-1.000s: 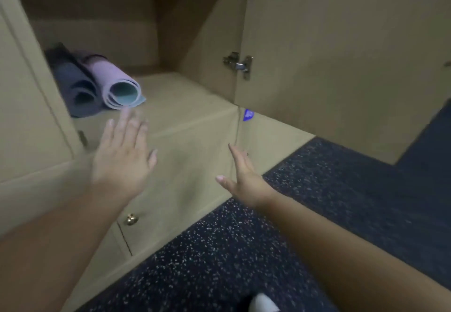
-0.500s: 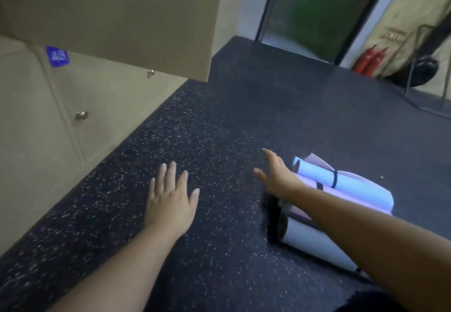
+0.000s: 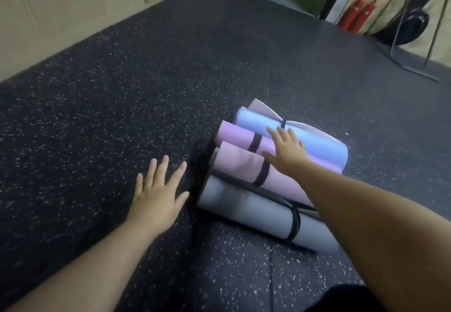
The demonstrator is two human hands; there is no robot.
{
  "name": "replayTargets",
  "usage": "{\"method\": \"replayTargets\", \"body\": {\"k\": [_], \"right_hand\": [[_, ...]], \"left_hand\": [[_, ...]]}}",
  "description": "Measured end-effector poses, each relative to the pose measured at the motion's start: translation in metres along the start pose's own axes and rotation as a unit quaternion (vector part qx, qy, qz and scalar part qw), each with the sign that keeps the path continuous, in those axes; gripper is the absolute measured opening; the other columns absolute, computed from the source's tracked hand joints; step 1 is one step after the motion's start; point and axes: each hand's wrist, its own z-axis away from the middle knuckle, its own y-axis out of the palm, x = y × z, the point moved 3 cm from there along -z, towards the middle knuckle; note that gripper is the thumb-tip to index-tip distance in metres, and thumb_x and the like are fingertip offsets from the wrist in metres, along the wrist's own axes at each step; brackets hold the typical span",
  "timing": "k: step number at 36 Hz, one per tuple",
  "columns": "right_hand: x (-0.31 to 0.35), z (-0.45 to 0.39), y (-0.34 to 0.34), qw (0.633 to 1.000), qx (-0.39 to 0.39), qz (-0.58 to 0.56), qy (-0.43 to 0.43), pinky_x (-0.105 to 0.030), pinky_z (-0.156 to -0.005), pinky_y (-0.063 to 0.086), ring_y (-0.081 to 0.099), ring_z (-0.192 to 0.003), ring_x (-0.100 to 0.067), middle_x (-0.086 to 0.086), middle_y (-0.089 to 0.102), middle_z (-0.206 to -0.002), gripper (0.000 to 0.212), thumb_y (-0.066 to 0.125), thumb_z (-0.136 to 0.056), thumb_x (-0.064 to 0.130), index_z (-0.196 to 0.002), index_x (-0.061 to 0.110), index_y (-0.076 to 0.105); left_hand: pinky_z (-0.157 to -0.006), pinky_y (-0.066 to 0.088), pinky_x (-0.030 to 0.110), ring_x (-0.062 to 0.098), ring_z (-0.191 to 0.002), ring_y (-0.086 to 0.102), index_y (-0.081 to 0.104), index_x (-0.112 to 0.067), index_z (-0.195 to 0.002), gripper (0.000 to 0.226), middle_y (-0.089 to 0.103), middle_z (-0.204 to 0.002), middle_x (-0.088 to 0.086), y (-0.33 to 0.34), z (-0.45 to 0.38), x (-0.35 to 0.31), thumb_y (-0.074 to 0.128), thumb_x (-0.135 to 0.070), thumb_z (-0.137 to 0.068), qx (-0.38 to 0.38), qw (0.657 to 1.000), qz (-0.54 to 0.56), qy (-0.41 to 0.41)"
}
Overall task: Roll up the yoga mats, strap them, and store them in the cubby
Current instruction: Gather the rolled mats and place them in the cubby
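Storage step underway: my right hand point(image 3: 288, 150), fingers spread, over blue mat point(image 3: 305, 143); left hand point(image 3: 158, 189) open above floor point(image 3: 122, 91). Next I grip one strapped roll, carry to cubby.

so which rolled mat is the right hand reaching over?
The blue mat, farthest in the row; the right hand has its fingers spread over it.

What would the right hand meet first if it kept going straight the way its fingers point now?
Most likely the blue rolled mat: the right hand is open over the strapped rolls, fingertips already at the blue one's near side, just short of its black strap. Whether they touch it cannot be told; depth is unclear.
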Motion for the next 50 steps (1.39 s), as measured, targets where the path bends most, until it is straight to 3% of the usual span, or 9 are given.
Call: {"method": "replayTargets", "body": {"k": [10,17,22,26,32,36,39,42,50], "right_hand": [[-0.109,-0.024,0.053,0.986,-0.010,-0.101,0.132,-0.055,-0.117,0.002,-0.011,-0.149,-0.026,0.003,-0.004,-0.163,0.060,0.032,-0.100,0.054,-0.153,0.039,0.010],[-0.163,-0.032,0.060,0.972,-0.044,-0.134,0.187,-0.057,-0.116,0.000,-0.011,-0.149,-0.026,0.004,-0.002,-0.164,0.061,0.036,-0.099,0.050,-0.154,0.038,0.012],[-0.190,-0.055,0.058,0.971,-0.060,-0.146,0.181,-0.057,-0.117,0.000,-0.012,-0.149,-0.027,0.006,-0.005,-0.163,0.062,0.036,-0.100,0.051,-0.154,0.038,0.009],[-0.207,-0.072,0.058,0.971,-0.079,-0.161,0.160,-0.058,-0.116,-0.001,-0.014,-0.148,-0.031,0.004,-0.006,-0.163,0.064,0.036,-0.099,0.053,-0.154,0.039,0.008],[-0.252,-0.098,0.050,0.961,-0.099,-0.179,0.185,-0.056,-0.117,0.001,-0.008,-0.149,-0.028,0.006,0.002,-0.163,0.066,0.038,-0.097,0.057,-0.154,0.036,0.012],[-0.271,-0.119,0.043,0.976,-0.077,-0.136,0.152,-0.056,-0.118,0.001,-0.007,-0.150,-0.023,0.006,0.006,-0.163,0.067,0.037,-0.097,0.059,-0.154,0.032,0.016],[-0.271,-0.134,0.037,0.984,-0.060,-0.135,0.096,-0.053,-0.118,0.001,-0.005,-0.150,-0.020,0.006,0.006,-0.163,0.075,0.044,-0.092,0.063,-0.154,0.032,0.015],[-0.264,-0.149,0.033,0.989,-0.026,-0.143,0.040,-0.051,-0.120,0.001,-0.005,-0.150,-0.019,0.004,0.003,-0.164,0.091,0.054,-0.085,0.067,-0.155,0.030,0.011],[-0.236,-0.169,0.059,0.977,0.179,-0.118,0.003,-0.048,-0.120,0.014,0.009,-0.149,-0.030,-0.002,0.002,-0.163,0.137,0.061,-0.045,0.082,-0.155,0.032,-0.004]], "left_hand": [[-0.113,-0.014,0.054,0.023,-0.140,-0.034,-0.031,-0.044,-0.135,0.079,-0.042,-0.147,-0.004,0.066,-0.027,-0.122,0.035,-0.060,-0.095,0.042,0.986,-0.104,0.120],[-0.105,-0.019,0.064,0.025,-0.131,-0.046,-0.040,-0.040,-0.133,0.108,-0.057,-0.133,0.002,0.108,-0.033,-0.211,0.056,-0.056,-0.088,0.088,0.931,-0.225,0.273],[-0.103,-0.017,0.069,0.035,-0.130,-0.042,-0.025,-0.037,-0.146,0.111,-0.058,-0.129,0.007,0.119,-0.059,-0.256,0.062,-0.060,-0.081,0.077,0.895,-0.283,0.336],[-0.103,-0.012,0.072,0.037,-0.127,-0.045,-0.018,-0.044,-0.147,0.111,-0.053,-0.138,0.008,0.124,-0.082,-0.272,0.062,-0.069,-0.074,0.082,0.893,-0.283,0.341],[-0.093,-0.024,0.072,0.035,-0.111,-0.062,0.003,-0.047,-0.149,0.108,-0.066,-0.122,0.006,0.142,-0.091,-0.274,0.063,-0.076,-0.064,0.122,0.898,-0.270,0.326],[-0.089,-0.031,0.069,0.034,-0.117,-0.059,0.022,-0.042,-0.147,0.107,-0.064,-0.127,0.005,0.148,-0.098,-0.271,0.063,-0.081,-0.056,0.113,0.902,-0.261,0.324],[-0.102,-0.014,0.072,0.041,-0.144,-0.017,0.049,-0.041,-0.134,0.115,-0.022,-0.157,0.013,0.148,-0.100,-0.265,0.067,-0.087,-0.030,0.072,0.904,-0.248,0.340],[-0.105,0.005,0.072,0.041,-0.145,0.008,0.044,-0.043,-0.137,0.120,0.003,-0.160,0.015,0.151,-0.099,-0.261,0.070,-0.085,-0.027,0.027,0.900,-0.224,0.373],[-0.106,-0.005,0.068,0.039,-0.146,-0.010,0.057,-0.039,-0.130,0.114,-0.015,-0.159,0.012,0.157,-0.090,-0.256,0.075,-0.080,-0.026,-0.002,0.900,-0.209,0.382]]}}
